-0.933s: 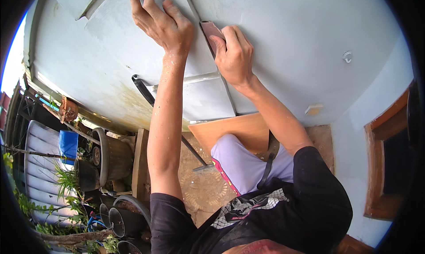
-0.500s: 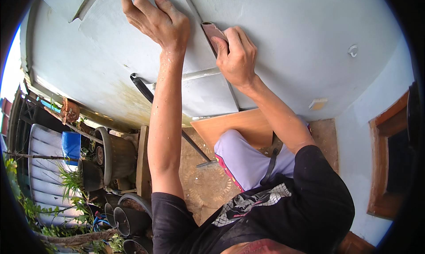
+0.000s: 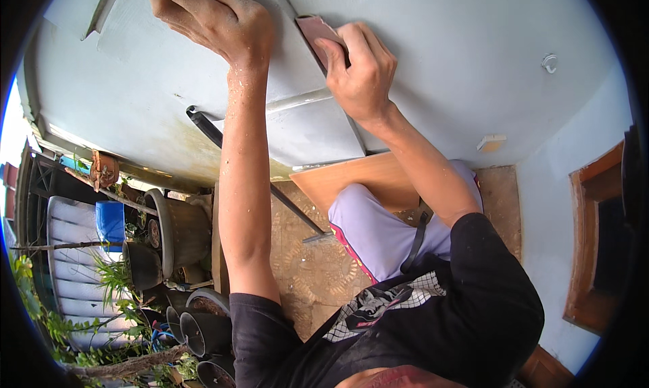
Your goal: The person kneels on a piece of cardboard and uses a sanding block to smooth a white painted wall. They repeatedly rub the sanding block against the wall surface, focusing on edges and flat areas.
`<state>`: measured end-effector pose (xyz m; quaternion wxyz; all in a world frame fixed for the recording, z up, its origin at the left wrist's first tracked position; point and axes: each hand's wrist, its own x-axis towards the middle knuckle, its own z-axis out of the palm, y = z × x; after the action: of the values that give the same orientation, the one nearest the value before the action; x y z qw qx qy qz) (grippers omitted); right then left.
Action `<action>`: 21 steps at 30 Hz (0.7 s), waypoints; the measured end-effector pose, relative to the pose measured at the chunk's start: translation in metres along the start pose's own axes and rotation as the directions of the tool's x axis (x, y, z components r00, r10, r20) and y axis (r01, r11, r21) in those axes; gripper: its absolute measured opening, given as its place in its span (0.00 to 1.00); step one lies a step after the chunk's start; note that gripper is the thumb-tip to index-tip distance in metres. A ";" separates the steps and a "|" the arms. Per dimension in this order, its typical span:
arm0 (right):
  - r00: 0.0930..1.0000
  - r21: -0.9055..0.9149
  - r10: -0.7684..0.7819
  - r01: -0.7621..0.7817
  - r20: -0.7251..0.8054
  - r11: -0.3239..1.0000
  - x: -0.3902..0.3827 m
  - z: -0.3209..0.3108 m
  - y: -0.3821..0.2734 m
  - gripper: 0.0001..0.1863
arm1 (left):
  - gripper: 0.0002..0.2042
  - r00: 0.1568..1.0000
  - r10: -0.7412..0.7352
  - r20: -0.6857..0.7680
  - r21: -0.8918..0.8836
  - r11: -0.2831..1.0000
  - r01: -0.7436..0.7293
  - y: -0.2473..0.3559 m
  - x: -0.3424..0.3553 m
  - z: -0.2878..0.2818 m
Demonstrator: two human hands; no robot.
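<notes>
Dull pink sandpaper (image 3: 316,31), bent, dark-edged.

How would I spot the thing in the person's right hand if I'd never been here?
Find the big pale grey surface filling the upper middle of the picture, then the long narrow line running down it. At that line, the right hand grips a small sheet. Its dull pinkish-brown colour sets it apart from the grey around it.

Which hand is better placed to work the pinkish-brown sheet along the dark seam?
Probably the right hand: it grips the pinkish-brown sheet at the dark seam. The left hand is off to the seam's left, no sheet visible in it, and runs partly out of the picture's top edge.
</notes>
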<state>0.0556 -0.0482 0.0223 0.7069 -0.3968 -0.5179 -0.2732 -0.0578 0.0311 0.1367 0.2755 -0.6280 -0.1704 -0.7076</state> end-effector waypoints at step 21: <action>0.988 0.044 0.112 -0.117 0.102 0.992 -0.049 -0.017 0.006 0.11 | 0.18 0.999 -0.006 0.034 0.007 1.000 0.006 -0.001 0.001 -0.006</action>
<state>0.0533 -0.0605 -0.0287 0.7046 -0.4211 -0.5354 -0.1991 -0.0634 0.0283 0.1370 0.2728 -0.6385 -0.1796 -0.6968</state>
